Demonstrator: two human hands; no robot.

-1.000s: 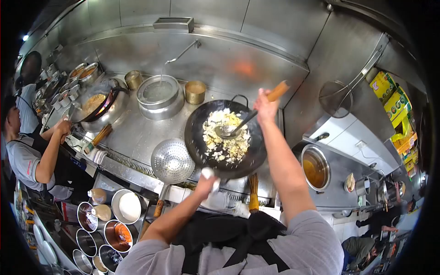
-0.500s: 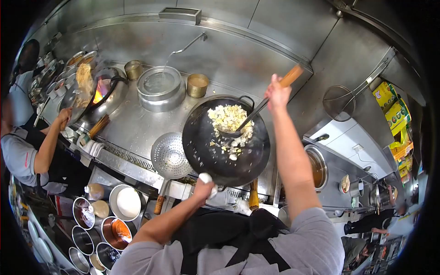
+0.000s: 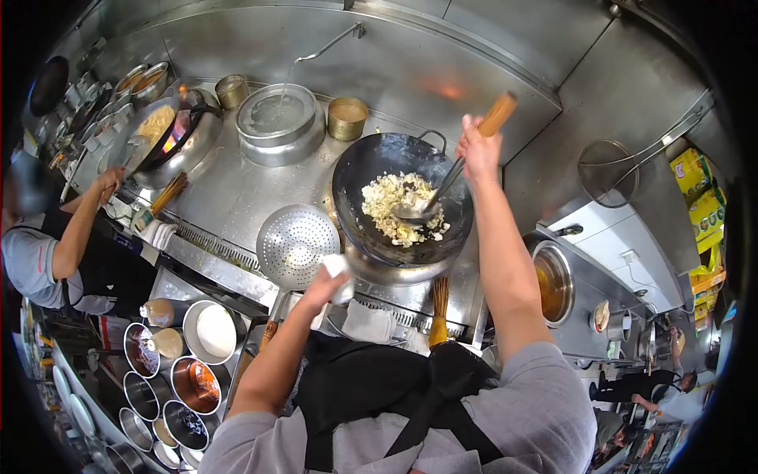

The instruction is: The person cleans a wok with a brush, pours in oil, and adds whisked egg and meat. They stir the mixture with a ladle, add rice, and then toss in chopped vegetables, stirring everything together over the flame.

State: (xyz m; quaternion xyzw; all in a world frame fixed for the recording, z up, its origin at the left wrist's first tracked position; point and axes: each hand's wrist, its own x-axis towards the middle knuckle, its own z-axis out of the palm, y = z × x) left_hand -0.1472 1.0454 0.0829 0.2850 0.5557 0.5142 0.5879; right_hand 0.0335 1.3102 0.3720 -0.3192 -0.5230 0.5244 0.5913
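Observation:
A dark wok [image 3: 355, 178] sits over the burner ring, holding crumbly pale-yellow and white food [image 3: 387, 193] that looks like scrambled egg. My right hand [image 3: 479, 150] is wrapped round the wooden handle of a ladle [image 3: 442, 189], whose bowl rests in the food. A folded white cloth [image 3: 339, 278] is gripped in my left hand [image 3: 322, 291], close to the wok's near-left rim. Whether the cloth touches the wok's near handle cannot be made out. Just left of that hand, a perforated strainer [image 3: 296, 241] lies on the stove.
A lidded-looking round pot [image 3: 276, 146] stands under a running tap, beside a brass-coloured can [image 3: 347, 118]. A bamboo brush [image 3: 440, 312] lies at the front edge. Seasoning pots [image 3: 214, 336] fill the lower left. A co-worker [image 3: 47, 245] handles another wok over flame.
The wok now sits farther back and to the right, with its inside tilted differently. The ladle and food have moved lower in it. My left hand with the cloth has shifted left and away.

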